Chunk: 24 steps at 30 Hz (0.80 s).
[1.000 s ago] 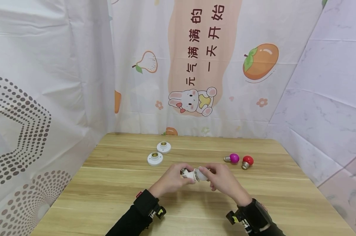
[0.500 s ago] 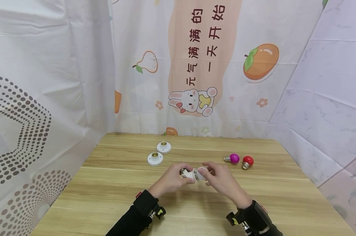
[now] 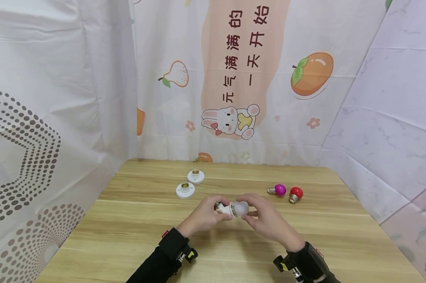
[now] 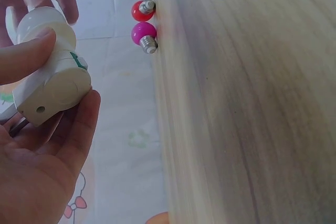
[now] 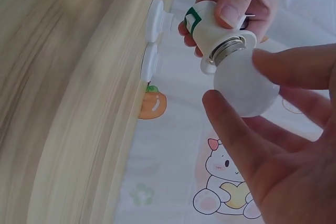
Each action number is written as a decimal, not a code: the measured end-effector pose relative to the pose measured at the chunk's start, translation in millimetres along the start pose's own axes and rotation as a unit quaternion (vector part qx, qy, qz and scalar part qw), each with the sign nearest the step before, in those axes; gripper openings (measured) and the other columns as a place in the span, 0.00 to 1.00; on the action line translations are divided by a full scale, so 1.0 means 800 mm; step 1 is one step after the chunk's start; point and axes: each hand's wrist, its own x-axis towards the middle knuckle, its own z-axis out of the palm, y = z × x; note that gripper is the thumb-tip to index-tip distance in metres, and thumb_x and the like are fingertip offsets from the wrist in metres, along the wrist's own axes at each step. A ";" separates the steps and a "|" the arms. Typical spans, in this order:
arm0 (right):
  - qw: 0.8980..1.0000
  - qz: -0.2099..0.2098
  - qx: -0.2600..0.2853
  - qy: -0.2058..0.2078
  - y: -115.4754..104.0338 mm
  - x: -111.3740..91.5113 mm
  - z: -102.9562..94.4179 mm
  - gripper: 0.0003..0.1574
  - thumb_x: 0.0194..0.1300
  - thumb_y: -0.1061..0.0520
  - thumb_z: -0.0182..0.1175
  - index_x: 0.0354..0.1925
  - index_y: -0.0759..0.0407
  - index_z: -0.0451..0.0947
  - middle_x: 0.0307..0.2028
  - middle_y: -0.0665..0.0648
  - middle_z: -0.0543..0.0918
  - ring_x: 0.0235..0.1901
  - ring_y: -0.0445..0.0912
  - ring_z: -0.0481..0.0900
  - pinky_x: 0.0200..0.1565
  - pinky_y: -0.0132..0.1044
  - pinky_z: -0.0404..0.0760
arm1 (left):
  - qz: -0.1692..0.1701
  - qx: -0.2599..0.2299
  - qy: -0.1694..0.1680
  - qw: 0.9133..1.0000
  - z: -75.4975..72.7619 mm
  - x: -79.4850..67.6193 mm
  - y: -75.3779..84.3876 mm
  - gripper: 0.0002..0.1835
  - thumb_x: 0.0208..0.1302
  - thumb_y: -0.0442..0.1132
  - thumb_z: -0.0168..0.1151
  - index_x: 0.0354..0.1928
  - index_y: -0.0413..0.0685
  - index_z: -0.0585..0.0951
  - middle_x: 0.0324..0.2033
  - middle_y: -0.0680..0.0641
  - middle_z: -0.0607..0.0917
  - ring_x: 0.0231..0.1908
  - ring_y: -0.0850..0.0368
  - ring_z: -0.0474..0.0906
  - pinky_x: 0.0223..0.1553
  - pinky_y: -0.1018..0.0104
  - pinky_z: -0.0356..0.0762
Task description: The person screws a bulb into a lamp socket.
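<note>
Between the left hand [image 3: 206,214] and right hand [image 3: 268,221], a white bulb [image 5: 245,85] sits at the mouth of a white holder [image 5: 209,29], metal thread showing. The left grips the holder; the right's thumb and fingers curve round the bulb. Beyond the left, two round sockets [image 3: 185,190] stand on the surface [image 3: 121,232]; beyond the right lie a purple bulb [image 3: 280,190] and red bulb [image 3: 296,192].

Black sleeves [image 3: 150,264], black wristbands [image 3: 175,243], red tag [image 3: 165,234]

Frosted white bulb [image 5: 244,87] partway in white lampholder [image 5: 209,29]
</note>
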 end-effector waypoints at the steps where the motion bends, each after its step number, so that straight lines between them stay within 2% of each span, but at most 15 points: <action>1: 1.000 -0.009 -0.003 -0.004 0.001 0.000 0.000 0.29 0.62 0.75 0.66 0.59 0.58 0.77 0.58 0.59 0.77 0.57 0.58 0.78 0.46 0.36 0.85 | 0.001 0.001 0.000 1.000 0.000 0.000 0.000 0.18 0.60 0.43 0.76 0.51 0.49 0.84 0.42 0.57 0.84 0.41 0.63 0.77 0.42 0.67 0.76; 6: 0.999 -0.043 -0.027 -0.012 0.002 -0.001 0.000 0.31 0.59 0.80 0.63 0.57 0.58 0.77 0.58 0.56 0.75 0.57 0.55 0.78 0.50 0.39 0.84 | -0.001 0.000 0.000 1.000 0.000 0.000 -0.001 0.18 0.61 0.44 0.76 0.51 0.50 0.84 0.42 0.58 0.84 0.40 0.63 0.77 0.42 0.67 0.76; 11: 0.998 -0.052 -0.033 -0.009 0.002 -0.001 0.000 0.30 0.60 0.79 0.63 0.58 0.58 0.77 0.56 0.54 0.77 0.55 0.52 0.79 0.49 0.35 0.84 | -0.001 -0.004 0.000 1.000 0.000 -0.001 -0.001 0.18 0.61 0.44 0.76 0.51 0.50 0.84 0.43 0.58 0.83 0.41 0.62 0.77 0.42 0.67 0.76; 19: 1.000 0.010 0.008 -0.017 0.004 0.000 -0.002 0.28 0.67 0.68 0.66 0.63 0.58 0.77 0.57 0.58 0.79 0.53 0.54 0.80 0.47 0.34 0.84 | 0.007 -0.002 -0.001 1.000 0.000 0.000 -0.003 0.18 0.61 0.44 0.75 0.51 0.49 0.84 0.44 0.57 0.84 0.41 0.62 0.77 0.42 0.67 0.76; 24: 0.998 0.054 0.028 -0.017 0.002 0.000 -0.005 0.25 0.71 0.60 0.65 0.65 0.58 0.76 0.57 0.58 0.79 0.50 0.51 0.79 0.47 0.34 0.84 | 0.007 -0.003 -0.004 1.000 0.000 0.000 -0.003 0.18 0.61 0.44 0.75 0.51 0.50 0.84 0.45 0.56 0.84 0.42 0.62 0.77 0.43 0.66 0.76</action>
